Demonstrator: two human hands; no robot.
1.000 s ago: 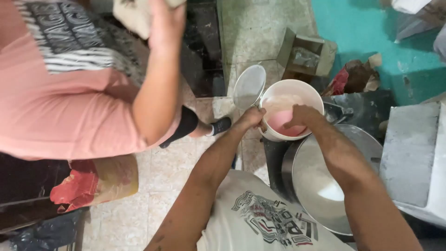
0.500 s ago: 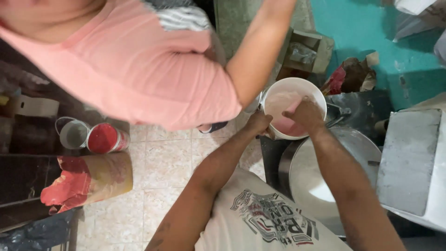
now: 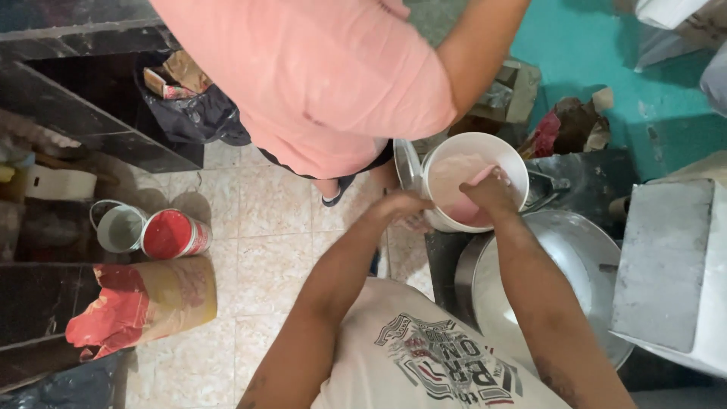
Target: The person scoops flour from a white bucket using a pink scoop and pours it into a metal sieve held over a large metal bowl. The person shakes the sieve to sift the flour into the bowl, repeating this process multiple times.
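Note:
A white plastic bucket (image 3: 509, 155) with pink liquid inside stands on a dark surface in front of me. My left hand (image 3: 400, 206) grips the bucket's near-left rim and wall. My right hand (image 3: 488, 191) reaches down inside the bucket, fingers closed around a pink-stained stirring tool whose shape I cannot make out. A large shallow metal bowl (image 3: 583, 261) with white contents sits just right of and below the bucket, under my right forearm.
Another person in a pink shirt (image 3: 326, 76) leans over the tiled floor at top centre, an arm reaching up right. Two small paint cans (image 3: 148, 231), one red inside, stand at left beside a red-smeared sack (image 3: 144, 303). A grey block (image 3: 666, 273) sits at right.
The person in the pink shirt has shifted rightward and upward across the view, uncovering the paint cans and floor. My hands stay at the bucket, right hand still in the pink liquid.

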